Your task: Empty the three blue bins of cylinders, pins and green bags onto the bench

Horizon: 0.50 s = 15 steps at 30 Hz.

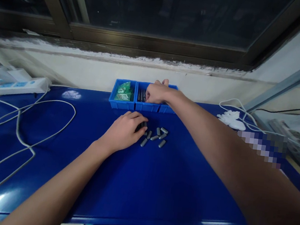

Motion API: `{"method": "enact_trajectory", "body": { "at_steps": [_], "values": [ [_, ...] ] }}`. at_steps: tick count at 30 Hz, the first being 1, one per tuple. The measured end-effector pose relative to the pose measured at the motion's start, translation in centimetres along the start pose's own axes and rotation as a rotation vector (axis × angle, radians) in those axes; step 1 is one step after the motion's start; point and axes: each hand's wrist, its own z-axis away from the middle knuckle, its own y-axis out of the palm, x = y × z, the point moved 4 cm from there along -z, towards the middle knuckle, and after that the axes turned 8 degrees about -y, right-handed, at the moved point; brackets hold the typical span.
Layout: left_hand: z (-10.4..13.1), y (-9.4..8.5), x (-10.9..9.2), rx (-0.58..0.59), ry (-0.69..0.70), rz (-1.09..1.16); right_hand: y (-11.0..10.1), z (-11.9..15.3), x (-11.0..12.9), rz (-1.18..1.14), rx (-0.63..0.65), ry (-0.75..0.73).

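Cylinders (154, 138) are strewn askew at four o'clock from the curled left hand (125, 129); grips by it and the right hand (158, 92) are hidden.

The light is dim and uneven, its source out of view. White glare streaks the glossy blue tabletop (168, 187) at the near left, with a paler gleam farther back and a thin shine along the near right edge. The window (167, 16) is almost black, with faint reflections. The right forearm (241, 167) darkens heavily toward the near right corner. Wide-angle stretching slants the sides; the power strip (19, 87) looks smeared, the small metal cylinders (162, 143) fairly crisp. Coarse pixel blocks mask a patch at right.
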Motion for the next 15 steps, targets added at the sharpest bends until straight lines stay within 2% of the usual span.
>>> {"method": "enact_trajectory", "body": {
  "at_steps": [3, 11, 13, 15],
  "values": [
    [0.0, -0.1, -0.1, 0.005, -0.002, -0.004, 0.5, -0.6, 0.2, -0.002, 0.095, 0.017],
    [0.1, -0.1, -0.2, 0.011, -0.008, -0.018, 0.2, -0.8, 0.4, 0.004, 0.094, 0.053],
    [0.1, 0.0, -0.2, 0.004, -0.002, -0.013, -0.6, -0.4, 0.3, -0.001, 0.081, 0.064],
    [0.1, 0.0, -0.1, -0.002, -0.005, -0.018, -2.5, 0.6, 0.7, -0.022, -0.003, 0.041]
  ]
}}
